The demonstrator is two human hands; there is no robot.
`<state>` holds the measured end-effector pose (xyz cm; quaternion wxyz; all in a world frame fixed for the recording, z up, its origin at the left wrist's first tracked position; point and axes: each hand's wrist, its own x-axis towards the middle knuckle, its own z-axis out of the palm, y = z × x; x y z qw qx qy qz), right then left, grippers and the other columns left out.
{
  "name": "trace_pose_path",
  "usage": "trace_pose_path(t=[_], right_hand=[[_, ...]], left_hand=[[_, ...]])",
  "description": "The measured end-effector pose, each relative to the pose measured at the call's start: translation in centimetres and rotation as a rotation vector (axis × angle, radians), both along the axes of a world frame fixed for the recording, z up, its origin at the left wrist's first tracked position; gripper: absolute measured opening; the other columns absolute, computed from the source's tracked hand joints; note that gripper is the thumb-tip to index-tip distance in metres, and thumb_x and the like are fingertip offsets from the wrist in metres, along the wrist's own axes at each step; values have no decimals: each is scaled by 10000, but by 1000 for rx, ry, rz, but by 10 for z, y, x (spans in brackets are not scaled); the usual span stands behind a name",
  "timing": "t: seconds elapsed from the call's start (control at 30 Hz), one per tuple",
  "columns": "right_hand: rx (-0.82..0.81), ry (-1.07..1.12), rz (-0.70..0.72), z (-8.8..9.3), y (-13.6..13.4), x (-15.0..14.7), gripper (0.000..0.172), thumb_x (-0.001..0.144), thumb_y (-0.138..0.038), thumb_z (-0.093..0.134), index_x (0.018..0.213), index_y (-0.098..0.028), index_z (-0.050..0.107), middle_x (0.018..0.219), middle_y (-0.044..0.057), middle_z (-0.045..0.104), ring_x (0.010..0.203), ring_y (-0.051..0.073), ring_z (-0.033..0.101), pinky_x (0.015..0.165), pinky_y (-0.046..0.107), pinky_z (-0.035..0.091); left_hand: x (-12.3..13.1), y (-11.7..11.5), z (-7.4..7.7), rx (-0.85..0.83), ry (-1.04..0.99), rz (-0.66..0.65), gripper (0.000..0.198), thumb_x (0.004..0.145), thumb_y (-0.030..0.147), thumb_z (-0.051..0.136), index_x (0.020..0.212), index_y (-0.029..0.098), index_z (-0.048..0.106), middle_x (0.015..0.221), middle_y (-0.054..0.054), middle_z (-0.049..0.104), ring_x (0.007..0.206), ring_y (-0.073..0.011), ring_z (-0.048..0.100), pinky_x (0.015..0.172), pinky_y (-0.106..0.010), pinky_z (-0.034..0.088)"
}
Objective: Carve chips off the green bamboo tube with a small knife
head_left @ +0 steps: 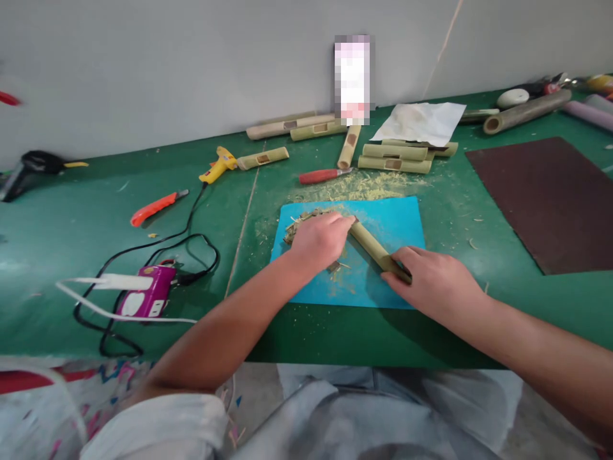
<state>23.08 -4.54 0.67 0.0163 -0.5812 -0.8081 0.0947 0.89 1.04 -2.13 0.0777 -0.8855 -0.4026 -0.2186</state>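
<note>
A bamboo tube (374, 246) is gripped by the left hand (323, 239) and right hand (435, 281), both closed; its notching cannot be judged, while notched pieces (409, 166) lie behind.

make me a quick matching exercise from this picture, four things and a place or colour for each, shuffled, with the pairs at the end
1 left hand
2 right hand
3 glue gun
4 power strip

A purple
B around the nearer end of the bamboo tube
C yellow
D at the farther end of the bamboo tube

Pairs: 1-D, 2-B, 3-C, 4-A
</note>
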Motion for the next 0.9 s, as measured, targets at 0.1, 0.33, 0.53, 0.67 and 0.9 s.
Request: trace_pose_path(t=[0.1,0.33,0.53,0.67,0.9], right_hand=[[-8,-3,16,-1,0,0,213,900,-368,539,882,-180,638,812,53,701,628,172,589,545,315,215],[-34,-9,-8,0,2,-1,221,897,-382,555,916,-181,644,834,58,712,636,187,601,543,317,217],[-38,-3,-9,0,2,-1,230,906,-392,553,921,-180,643,854,62,713,630,179,591,541,317,220],[-45,-3,2,-1,1,0,219,906,-378,553,915,-179,644,830,57,708,629,176,589,542,316,217],[-45,-5,-3,-2,1,0,229,909,-379,550,915,-174,649,833,57,709,627,177,593,544,315,218]], left_hand=[[1,-2,-1,-3,18,-88,373,1042,214,341,1136,118,689,780,-74,682,697,-170,645,600,-262,480],[1,-2,-2,-2,6,-36,387,1049,231,338,1117,118,702,745,-54,672,678,-165,641,586,-256,471],[0,-1,-2,-6,-21,-14,356,1045,241,375,1104,128,708,791,-65,691,694,-169,651,594,-259,480],[0,-2,-2,-35,0,-111,369,1045,223,346,1134,134,692,806,-64,694,724,-169,660,609,-259,488],[-3,1,-2,-10,10,-55,363,1035,200,358,1161,102,683,788,-69,681,703,-169,645,592,-262,483]])
